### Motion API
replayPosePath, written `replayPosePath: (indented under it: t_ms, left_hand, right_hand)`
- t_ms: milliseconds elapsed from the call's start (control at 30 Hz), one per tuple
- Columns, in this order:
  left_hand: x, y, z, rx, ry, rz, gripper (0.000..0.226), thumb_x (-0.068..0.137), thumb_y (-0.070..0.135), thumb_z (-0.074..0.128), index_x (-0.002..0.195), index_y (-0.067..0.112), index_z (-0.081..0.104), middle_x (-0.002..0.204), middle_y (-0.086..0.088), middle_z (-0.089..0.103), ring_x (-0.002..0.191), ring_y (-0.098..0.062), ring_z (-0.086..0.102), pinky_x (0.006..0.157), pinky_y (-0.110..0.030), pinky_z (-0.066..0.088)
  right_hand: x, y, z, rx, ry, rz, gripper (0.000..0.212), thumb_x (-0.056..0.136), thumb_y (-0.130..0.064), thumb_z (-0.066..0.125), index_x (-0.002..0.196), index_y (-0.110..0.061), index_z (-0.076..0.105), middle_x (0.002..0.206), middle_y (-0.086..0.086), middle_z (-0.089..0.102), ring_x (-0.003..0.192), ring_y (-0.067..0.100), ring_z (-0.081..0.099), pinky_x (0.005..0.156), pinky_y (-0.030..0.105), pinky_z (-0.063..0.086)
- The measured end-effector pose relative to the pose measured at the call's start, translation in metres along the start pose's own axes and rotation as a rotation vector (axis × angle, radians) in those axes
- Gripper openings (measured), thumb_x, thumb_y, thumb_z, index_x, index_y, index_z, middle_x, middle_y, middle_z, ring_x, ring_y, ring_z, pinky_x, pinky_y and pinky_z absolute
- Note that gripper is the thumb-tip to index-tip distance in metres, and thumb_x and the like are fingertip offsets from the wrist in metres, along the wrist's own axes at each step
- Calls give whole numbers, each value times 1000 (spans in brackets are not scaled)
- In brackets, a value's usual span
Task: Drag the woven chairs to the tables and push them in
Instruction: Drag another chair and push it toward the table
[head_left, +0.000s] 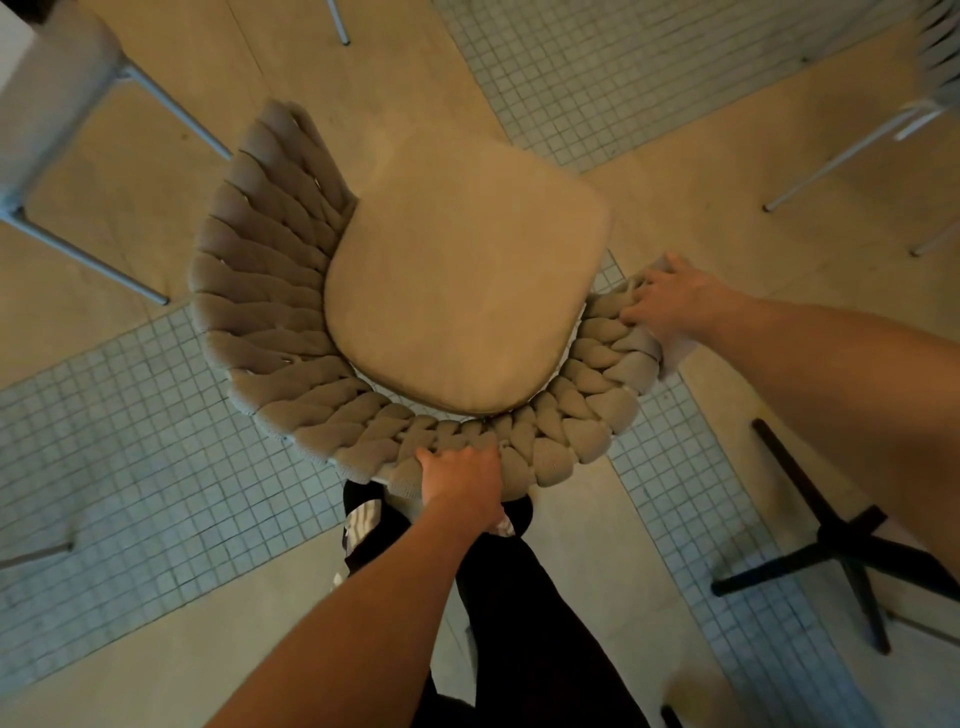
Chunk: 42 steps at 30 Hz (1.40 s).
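A woven chair (270, 291) with a thick braided grey-beige back and a tan seat cushion (462, 280) stands right below me, seen from above. My left hand (462, 480) grips the top rim of the backrest at its near middle, fingers curled over the braid. My right hand (670, 301) holds the right end of the curved rim, fingers wrapped over the weave. The chair's legs are hidden under the seat.
A light table (47, 88) on thin grey metal legs stands at the upper left. Another chair's pale legs (852, 150) show at the upper right. A black cross-shaped table base (841, 540) sits at the lower right. My dark trousers and shoes are just behind the chair.
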<state>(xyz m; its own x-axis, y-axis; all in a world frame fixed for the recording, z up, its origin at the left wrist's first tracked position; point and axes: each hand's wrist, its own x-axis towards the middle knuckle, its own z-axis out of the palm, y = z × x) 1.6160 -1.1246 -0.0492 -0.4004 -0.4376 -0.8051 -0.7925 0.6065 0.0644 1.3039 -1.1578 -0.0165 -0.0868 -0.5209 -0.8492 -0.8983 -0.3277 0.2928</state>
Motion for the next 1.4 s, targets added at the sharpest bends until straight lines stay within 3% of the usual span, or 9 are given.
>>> replayPosePath:
  t_ms: [67, 167, 600, 767, 900, 1067, 1167, 1267, 1400]
  left_hand:
    - [-3, 0, 2, 11, 51, 10, 24, 89, 24, 62, 112, 24, 59, 95, 0, 65, 94, -28, 64, 103, -57, 36]
    - [-8, -3, 4, 32, 115, 24, 23, 94, 13, 51, 112, 24, 61, 96, -1, 66, 93, -28, 64, 99, -52, 38]
    - [-30, -80, 29, 345, 90, 165, 34, 92, 17, 55, 123, 30, 57, 105, 3, 70, 99, -26, 65, 90, -44, 34]
    - [-27, -136, 10, 521, 122, 249, 29, 95, 23, 51, 120, 31, 62, 110, 6, 71, 106, -22, 64, 100, -43, 30]
    - [-15, -179, -19, 728, 91, 281, 27, 96, 19, 51, 118, 28, 63, 114, 8, 69, 116, -23, 59, 110, -48, 22]
    - [8, -221, -60, 958, 160, 325, 28, 98, 26, 55, 124, 29, 65, 125, 8, 65, 137, -31, 41, 119, -64, 5]
    - [23, -237, -85, 1021, 213, 291, 36, 97, 31, 59, 133, 31, 61, 142, 6, 54, 149, -39, 15, 116, -71, -5]
    - [33, -243, -110, 1053, 231, 246, 42, 96, 36, 60, 138, 36, 56, 166, 4, 18, 151, -47, -9, 111, -77, -9]
    - [46, -249, -131, 1063, 249, 200, 34, 98, 36, 58, 131, 36, 60, 169, -2, -6, 148, -47, -23, 111, -79, -4]
  right_hand:
    - [-2, 0, 0, 2, 11, -21, 95, 55, -94, 59, 135, -44, 51, 137, -10, 55, 135, 25, 43, 113, 57, 25]
    - [-4, -5, 3, 18, 15, -23, 92, 56, -95, 54, 132, -43, 53, 133, -10, 57, 130, 23, 46, 110, 55, 30]
    - [-53, -105, 30, 239, -124, 91, 88, 66, -93, 51, 134, -38, 51, 131, -1, 54, 123, 30, 48, 101, 56, 32]
    - [-71, -166, 24, 423, -160, 163, 94, 62, -95, 50, 134, -34, 49, 126, -1, 56, 117, 29, 51, 96, 53, 34]
    - [-74, -215, 10, 635, -226, 251, 92, 62, -92, 57, 127, -27, 55, 121, 0, 60, 114, 29, 54, 94, 49, 34]
    - [-77, -263, -25, 852, -276, 326, 101, 67, -88, 64, 140, -19, 48, 139, 9, 56, 129, 35, 52, 109, 56, 36]
    - [-69, -288, -44, 970, -290, 346, 107, 69, -88, 61, 146, -16, 42, 145, 9, 52, 132, 37, 50, 109, 65, 32]
    - [-58, -305, -61, 1087, -257, 349, 105, 72, -86, 60, 149, -17, 42, 150, 7, 49, 135, 35, 48, 110, 70, 28]
    - [-47, -314, -82, 1184, -280, 357, 108, 73, -86, 60, 153, -16, 38, 154, 7, 43, 139, 37, 43, 108, 76, 26]
